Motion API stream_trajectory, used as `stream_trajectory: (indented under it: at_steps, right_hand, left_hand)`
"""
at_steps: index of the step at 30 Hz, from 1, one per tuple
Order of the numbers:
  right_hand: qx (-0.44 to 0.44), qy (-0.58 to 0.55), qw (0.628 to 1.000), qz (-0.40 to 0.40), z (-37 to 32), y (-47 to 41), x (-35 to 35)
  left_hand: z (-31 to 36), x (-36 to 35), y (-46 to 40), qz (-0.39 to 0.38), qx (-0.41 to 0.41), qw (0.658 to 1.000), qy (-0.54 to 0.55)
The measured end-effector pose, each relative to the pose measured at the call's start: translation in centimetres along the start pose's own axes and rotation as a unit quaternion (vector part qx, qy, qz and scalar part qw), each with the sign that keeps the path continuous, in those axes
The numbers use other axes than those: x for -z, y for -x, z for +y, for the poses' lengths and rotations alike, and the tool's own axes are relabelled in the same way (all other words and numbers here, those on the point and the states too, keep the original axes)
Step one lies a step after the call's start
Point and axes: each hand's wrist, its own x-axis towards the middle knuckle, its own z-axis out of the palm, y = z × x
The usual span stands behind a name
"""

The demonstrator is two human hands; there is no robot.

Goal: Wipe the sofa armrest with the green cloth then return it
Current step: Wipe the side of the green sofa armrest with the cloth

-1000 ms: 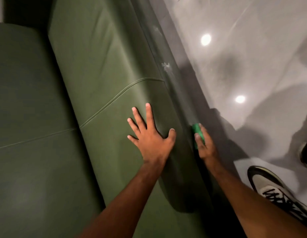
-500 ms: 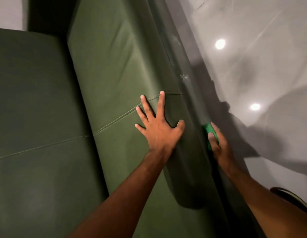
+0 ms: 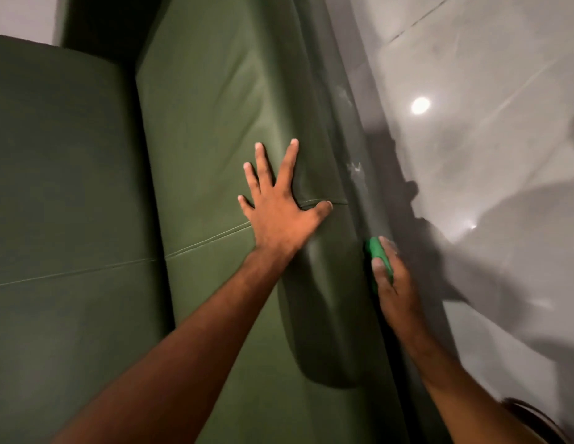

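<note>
The left hand (image 3: 279,216) lies flat on top of the armrest (image 3: 221,129), fingers (image 3: 263,165) spread wide, probably to brace the body. The right hand (image 3: 391,283) presses the green cloth (image 3: 377,254) against the armrest's outer side (pale smudges show just ahead), its fingers pressed together over the cloth for an even wipe.

The green cloth (image 3: 377,256) is sitting bunched up against the outer side of the dark green sofa armrest (image 3: 234,100). Whitish smudges are showing on that side, further up
</note>
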Motion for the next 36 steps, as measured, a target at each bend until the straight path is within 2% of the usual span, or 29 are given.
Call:
stream_trajectory:
  at_steps: [3, 7, 12, 17, 21, 25, 28, 31, 36]
  right_hand:
    - [0.024, 0.014, 0.999, -0.018, 0.5, -2.0, 0.1]
    - [-0.033, -0.010, 0.999, 0.012, 2.0, -3.4, 0.6]
    - [-0.092, -0.014, 0.994, 0.056, 0.0, -2.7, -0.4]
    - [-0.009, 0.031, 0.999, -0.003, -4.9, -5.3, -1.1]
    - [0.011, 0.065, 0.998, -0.020, -4.0, -7.7, -0.9]
    - [-0.113, 0.028, 0.993, 0.005, -2.8, -8.5, -1.1]
    - [-0.155, 0.060, 0.985, 0.037, -3.5, -7.3, -1.4]
    - [-0.098, 0.120, 0.986, 0.060, -4.6, -5.1, -1.8]
    - [0.018, 0.125, 0.992, 0.005, -4.8, -7.1, -2.0]
  left_hand:
    - [0.3, -0.1, -0.2, 0.006, 0.000, 1.000, -0.011]
    - [0.3, -0.5, 0.0, 0.021, 0.004, 1.000, -0.016]
    - [0.6, -0.3, 0.0, -0.002, 0.007, 0.999, -0.033]
    - [1.2, -0.1, -0.2, -0.016, 0.020, 0.998, -0.052]
    - [1.0, -0.3, -0.4, -0.009, 0.021, 0.998, -0.053]
    - [1.1, -0.4, -0.3, -0.012, 0.022, 0.998, -0.055]
    - [0.8, -0.4, -0.5, -0.003, 0.011, 0.999, -0.046]
    - [0.5, -0.7, -0.3, 0.009, 0.003, 0.999, -0.035]
    - [0.3, -1.1, -0.3, 0.023, -0.003, 0.999, -0.025]
